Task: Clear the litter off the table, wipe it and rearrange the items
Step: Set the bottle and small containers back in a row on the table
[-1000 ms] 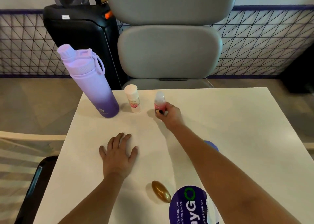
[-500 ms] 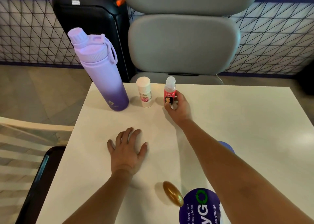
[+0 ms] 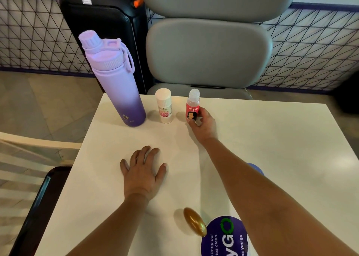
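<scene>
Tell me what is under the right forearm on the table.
Under the right forearm, a purple round sticker shows near the table edge, with a second bluish patch peeking out further up. The arm covers most of that patch, so it cannot be identified.

White table (image 3: 272,149) — purple bottle (image 3: 114,85), white tube (image 3: 164,106), pink bottle (image 3: 192,106), gold egg (image 3: 194,224), purple sticker (image 3: 223,240).

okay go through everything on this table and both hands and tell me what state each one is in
Purple water bottle: upright, lid on.
White bottle: upright, capped.
Pink ellips bottle: upright, capped, held.
Right hand: grips the pink ellips bottle.
Left hand: flat on table.
Gold oval object: lying untouched.
</scene>
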A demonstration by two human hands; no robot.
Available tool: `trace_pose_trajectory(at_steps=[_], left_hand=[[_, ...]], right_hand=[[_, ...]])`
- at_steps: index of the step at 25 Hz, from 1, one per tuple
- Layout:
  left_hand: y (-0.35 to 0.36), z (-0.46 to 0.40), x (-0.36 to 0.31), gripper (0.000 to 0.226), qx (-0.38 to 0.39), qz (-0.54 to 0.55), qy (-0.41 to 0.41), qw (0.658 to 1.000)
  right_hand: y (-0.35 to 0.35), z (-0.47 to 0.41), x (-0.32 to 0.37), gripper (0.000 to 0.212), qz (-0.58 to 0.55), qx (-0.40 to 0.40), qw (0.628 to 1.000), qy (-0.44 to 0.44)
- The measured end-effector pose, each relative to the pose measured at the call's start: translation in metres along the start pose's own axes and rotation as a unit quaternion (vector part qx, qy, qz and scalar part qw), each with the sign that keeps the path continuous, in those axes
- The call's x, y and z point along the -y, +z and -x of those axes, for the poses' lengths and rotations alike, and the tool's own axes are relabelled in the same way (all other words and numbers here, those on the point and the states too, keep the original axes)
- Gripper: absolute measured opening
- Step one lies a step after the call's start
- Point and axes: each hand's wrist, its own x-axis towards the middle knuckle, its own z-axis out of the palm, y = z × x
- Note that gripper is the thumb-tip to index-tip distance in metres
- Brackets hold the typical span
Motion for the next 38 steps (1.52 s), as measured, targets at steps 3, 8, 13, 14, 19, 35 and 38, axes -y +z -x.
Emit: trace_pose_trajectory(at_steps=[3, 8, 13, 14, 19, 35, 38], left_hand=[[-0.001, 0.001, 0.0, 0.075, 0.004, -0.003, 0.0, 1.0], [-0.003, 0.002, -0.002, 0.079, 0.005, 0.005, -0.006, 1.0], [-0.003, 0.001, -0.001, 0.079, 0.005, 0.006, -0.006, 1.0], [-0.002, 0.001, 0.0, 0.079, 0.006, 0.005, -0.006, 1.0], [-0.001, 0.0, -0.001, 0.079, 0.003, 0.006, -0.006, 1.0], [0.0, 0.003, 0.001, 0.061, -0.023, 0.026, 0.005, 0.999], [-0.003, 0.005, -0.002, 0.068, -0.026, 0.02, 0.008, 0.999]], right_hand=[[0.001, -0.001, -0.002, 0.04, -0.006, -0.003, 1.0, 0.001], [0.002, -0.001, -0.003, 0.038, -0.002, -0.006, 1.0, -0.003], [0.003, -0.001, -0.003, 0.037, -0.002, -0.011, 1.0, -0.007], [0.003, -0.001, -0.003, 0.037, -0.002, -0.013, 1.0, -0.009], [0.005, 0.0, -0.004, 0.035, -0.001, -0.027, 1.0, -0.013], [-0.09, 0.116, -0.012, 0.036, 0.228, -0.09, 0.962, 0.119], [-0.099, 0.158, -0.04, 0.037, 0.252, -0.065, 0.964, 0.047]])
